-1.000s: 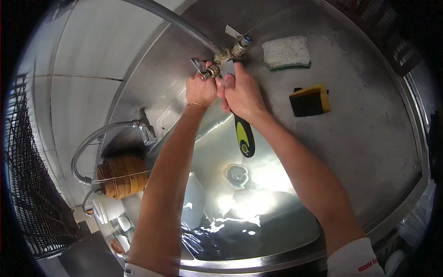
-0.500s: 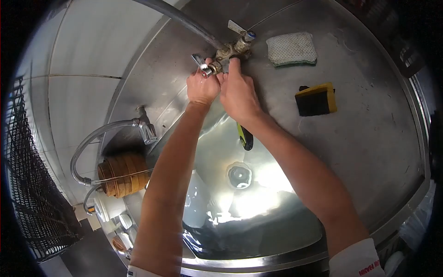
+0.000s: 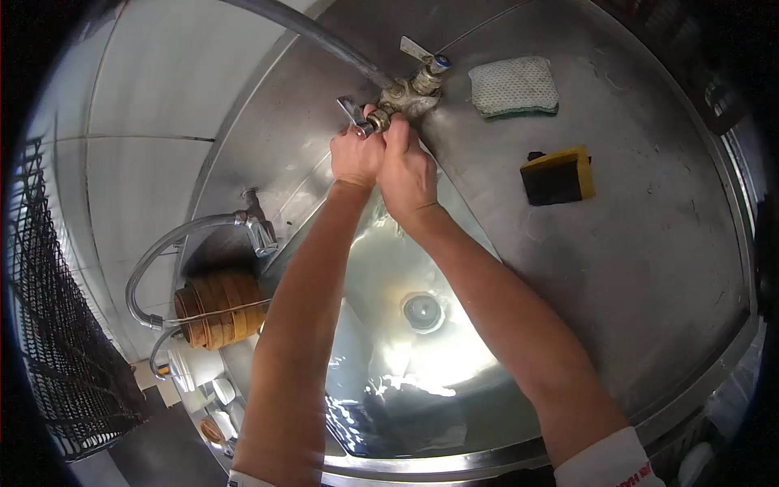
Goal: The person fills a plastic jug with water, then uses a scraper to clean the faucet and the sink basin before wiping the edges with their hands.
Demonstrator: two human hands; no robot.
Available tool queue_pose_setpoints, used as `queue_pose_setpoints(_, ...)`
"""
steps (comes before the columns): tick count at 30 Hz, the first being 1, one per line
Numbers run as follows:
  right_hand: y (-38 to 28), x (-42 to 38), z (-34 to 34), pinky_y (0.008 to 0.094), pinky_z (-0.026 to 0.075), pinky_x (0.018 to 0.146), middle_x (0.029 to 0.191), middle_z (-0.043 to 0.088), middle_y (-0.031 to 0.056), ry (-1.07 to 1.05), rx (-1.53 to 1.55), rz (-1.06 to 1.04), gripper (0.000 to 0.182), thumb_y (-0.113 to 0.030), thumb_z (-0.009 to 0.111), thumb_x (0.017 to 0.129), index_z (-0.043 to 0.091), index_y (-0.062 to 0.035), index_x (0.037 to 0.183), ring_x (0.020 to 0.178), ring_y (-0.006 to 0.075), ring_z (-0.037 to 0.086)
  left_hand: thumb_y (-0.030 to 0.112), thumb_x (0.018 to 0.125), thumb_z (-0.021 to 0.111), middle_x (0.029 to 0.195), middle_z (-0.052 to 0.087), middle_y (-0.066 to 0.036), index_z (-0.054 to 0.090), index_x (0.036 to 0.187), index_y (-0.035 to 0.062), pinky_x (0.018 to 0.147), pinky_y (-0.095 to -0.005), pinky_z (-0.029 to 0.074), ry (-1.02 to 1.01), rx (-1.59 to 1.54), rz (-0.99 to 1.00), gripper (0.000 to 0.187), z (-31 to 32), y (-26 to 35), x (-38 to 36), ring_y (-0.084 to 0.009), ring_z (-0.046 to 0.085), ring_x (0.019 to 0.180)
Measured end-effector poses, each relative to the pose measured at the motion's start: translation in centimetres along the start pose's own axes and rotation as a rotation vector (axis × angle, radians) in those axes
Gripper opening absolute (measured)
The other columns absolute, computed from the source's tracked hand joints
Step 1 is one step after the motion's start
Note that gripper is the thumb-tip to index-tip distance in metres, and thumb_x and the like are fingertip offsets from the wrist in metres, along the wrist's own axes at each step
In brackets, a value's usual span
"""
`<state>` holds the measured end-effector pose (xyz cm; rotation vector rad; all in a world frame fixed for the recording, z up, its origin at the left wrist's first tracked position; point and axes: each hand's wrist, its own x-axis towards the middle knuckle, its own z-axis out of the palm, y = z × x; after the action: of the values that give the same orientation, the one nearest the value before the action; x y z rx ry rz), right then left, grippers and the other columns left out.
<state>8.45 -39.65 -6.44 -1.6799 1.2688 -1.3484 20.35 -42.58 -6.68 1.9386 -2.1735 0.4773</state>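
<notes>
Gripping the brass tap fitting (image 3: pixel 395 97) at the back of the stainless steel sink (image 3: pixel 649 268), the left hand (image 3: pixel 355 157) and right hand (image 3: pixel 406 172) are both closed around it; the black-and-yellow tool handle that hung below the right hand a second ago is now out of sight, so whether that hand keeps it I cannot tell. A white mesh scouring pad (image 3: pixel 514 85) and a yellow-and-black sponge (image 3: pixel 558 175) lie on the drainboard to the right, well apart from the hands, and the round drain (image 3: pixel 423 308) sits below the forearms.

Right hand (image 3: pixel 406 170) now rotated over brass tap fitting (image 3: pixel 398 97), knuckles up, pressed against left hand (image 3: pixel 355 156). Black-and-yellow tool handle, hanging below right wrist a second ago, now out of sight. Right forearm swung leftward over sink (image 3: pixel 454 454).
</notes>
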Motion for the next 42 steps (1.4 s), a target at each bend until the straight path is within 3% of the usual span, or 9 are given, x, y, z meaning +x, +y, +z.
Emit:
queue_pose_setpoints(6,0.4,-0.6,1.8,0.0465,0.052,0.067,0.098,0.06,0.0254,0.179,0.027,-0.018,0.041,-0.008,0.063,0.085,0.039,0.0011,0.116,0.082,0.0411,0.063,0.037,0.083,0.053,0.076,0.066,-0.016,0.055,0.096,0.0101,0.062,-0.0469,0.052,-0.057,0.024,-0.025,0.03,-0.6,0.4,0.3,-0.0367,0.065,0.069)
queue_pose_setpoints(9,0.2,-0.5,2.2,0.0466,0.052,0.068,0.095,0.061,0.0247,0.259,0.046,-0.008,0.034,-0.009,0.06,0.087,0.042,0.0008,0.114,0.082,0.0413,0.063,0.036,0.083,0.053,0.075,0.065,-0.017,0.054,0.096,0.0094,0.062,-0.0481,0.052,-0.087,-0.029,-0.164,0.03,-1.5,1.5,0.4,-0.0375,0.065,0.069)
queue_pose_setpoints(15,-0.4,-0.9,1.4,0.0494,0.048,0.067,0.087,0.061,0.0252,0.321,0.206,0.017,0.02,-0.01,0.053,0.09,0.045,0.0016,0.103,0.078,0.0453,0.06,0.033,0.082,0.054,0.08,0.065,-0.019,0.054,0.098,0.0088,0.065,-0.0488,0.052,-0.119,0.009,-0.122,0.029,-1.5,1.2,0.5,-0.0397,0.064,0.072)
queue_pose_setpoints(21,0.4,-0.3,1.1,0.052,0.045,0.065,0.083,0.06,0.0279,0.187,0.243,0.084,0.021,-0.015,0.054,0.092,0.042,0.0017,0.096,0.076,0.0488,0.057,0.032,0.081,0.055,0.082,0.065,-0.02,0.054,0.102,0.0088,0.07,-0.0504,0.051,-0.118,-0.082,-0.224,0.032,-2.3,2.1,0.5,-0.0409,0.064,0.076)
queue_pose_setpoints(27,-0.1,0.1,-0.1,0.055,0.043,0.065,0.078,0.059,0.0312,0.111,0.244,0.1,0.028,-0.024,0.052,0.096,0.044,0.0026,0.091,0.076,0.051,0.057,0.033,0.081,0.052,0.084,0.066,-0.018,0.056,0.101,0.0105,0.067,-0.0489,0.052,-0.016,-0.161,-0.19,0.031,-2.1,1.9,0.0,-0.0392,0.064,0.074)
queue_pose_setpoints(30,-0.4,0.3,-0.4,0.0529,0.047,0.066,0.081,0.061,0.0302,0.024,0.268,0.146,0.026,-0.019,0.057,0.091,0.046,0.0044,0.092,0.077,0.0484,0.06,0.033,0.082,0.05,0.084,0.065,-0.016,0.057,0.103,0.0128,0.064,-0.048,0.052,-0.094,-0.098,-0.188,0.03,-2.0,1.6,0.2,-0.0376,0.064,0.073)
queue_pose_setpoints(33,-0.6,0.3,-0.6,0.0519,0.048,0.066,0.08,0.062,0.0312,0.074,0.3,0.116,0.026,-0.02,0.055,0.092,0.047,0.0048,0.092,0.076,0.0488,0.061,0.033,0.083,0.049,0.08,0.065,-0.016,0.057,0.104,0.014,0.063,-0.0481,0.053,0.045,-0.136,-0.188,0.03,-2.2,2.1,-0.1,-0.0373,0.064,0.072)
queue_pose_setpoints(39,-0.7,0.3,0.3,0.0536,0.048,0.065,0.075,0.062,0.0307,0.049,0.198,0.251,0.033,-0.026,0.056,0.091,0.048,0.0058,0.092,0.071,0.0487,0.061,0.035,0.086,0.047,0.08,0.065,-0.016,0.057,0.105,0.0133,0.063,-0.0487,0.053,-0.004,-0.102,-0.232,0.03,-2.4,2.3,0.0,-0.0383,0.064,0.071)
queue_pose_setpoints(42,-1.0,0.3,0.5,0.0543,0.045,0.065,0.076,0.061,0.0318,0.09,0.286,0.318,0.037,-0.032,0.048,0.097,0.049,0.0047,0.091,0.074,0.0507,0.059,0.037,0.087,0.048,0.082,0.066,-0.016,0.057,0.105,0.0131,0.063,-0.0488,0.053,-0.04,-0.085,-0.235,0.031,-2.8,2.6,0.2,-0.039,0.064,0.073)
